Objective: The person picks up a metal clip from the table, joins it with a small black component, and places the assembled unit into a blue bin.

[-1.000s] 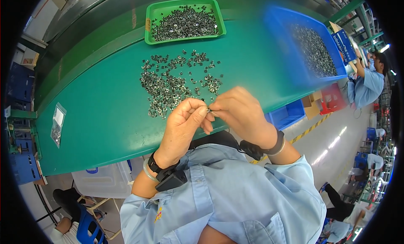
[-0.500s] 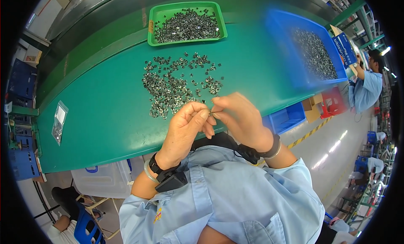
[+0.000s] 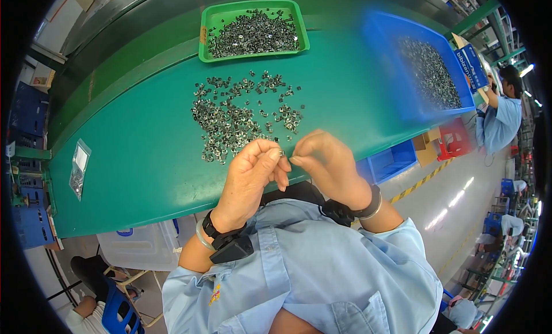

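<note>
Between the thumb and forefinger of my left hand (image 3: 251,176) is a small shiny metal part (image 3: 281,154), only partly visible. My right hand (image 3: 333,167) is just to its right, thumb and forefinger drawn together in a pinch, a small gap from the left fingertips. Whatever those right fingers hold is too small to make out. Beyond my hands, a loose heap of small black and silver metal parts (image 3: 227,124) is spread over the green tabletop (image 3: 144,155). Both hands hover over the near edge of the table.
A green tray (image 3: 306,37) of similar small parts stands at the back. To the right, a blue bin (image 3: 391,75) holds many more. A clear plastic bag (image 3: 79,168) lies at the left. Below the table's right side are a blue crate (image 3: 394,163) and a red crate (image 3: 454,139). Another person (image 3: 499,124) works far right.
My right fingertips have come apart slightly from the left ones, leaving a small gap. The left hand keeps its pinch on the metal part.
</note>
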{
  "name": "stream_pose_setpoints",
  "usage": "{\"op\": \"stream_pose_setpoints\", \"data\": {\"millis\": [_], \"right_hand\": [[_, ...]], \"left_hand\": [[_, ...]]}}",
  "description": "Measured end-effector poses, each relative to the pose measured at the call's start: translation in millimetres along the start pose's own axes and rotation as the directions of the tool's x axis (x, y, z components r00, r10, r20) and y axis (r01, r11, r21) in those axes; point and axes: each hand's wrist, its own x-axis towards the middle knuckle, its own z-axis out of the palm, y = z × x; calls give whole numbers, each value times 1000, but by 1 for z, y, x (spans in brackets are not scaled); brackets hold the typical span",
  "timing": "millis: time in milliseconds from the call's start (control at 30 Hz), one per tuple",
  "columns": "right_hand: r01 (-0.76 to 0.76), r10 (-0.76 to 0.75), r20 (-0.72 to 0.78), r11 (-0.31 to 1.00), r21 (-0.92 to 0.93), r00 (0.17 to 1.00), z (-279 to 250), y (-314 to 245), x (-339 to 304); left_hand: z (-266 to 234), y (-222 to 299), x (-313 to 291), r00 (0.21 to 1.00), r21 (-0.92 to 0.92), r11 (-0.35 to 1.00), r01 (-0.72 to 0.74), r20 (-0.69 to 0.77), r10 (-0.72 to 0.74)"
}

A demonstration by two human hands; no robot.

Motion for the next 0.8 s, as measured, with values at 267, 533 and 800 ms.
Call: {"op": "stream_pose_setpoints", "data": {"millis": [267,533,800], "right_hand": [[-301,344,199,276,913,918,-6,0,8],[-310,477,139,301,902,868,-9,0,8],[-245,398,116,291,925,910,-7,11,2]], "left_hand": [[2,0,-1,999,4,1000,-15,-42,15],[3,-2,-1,998,3,999,-32,-47,33],[4,-1,-3,997,3,1000,-29,-67,30]]}}
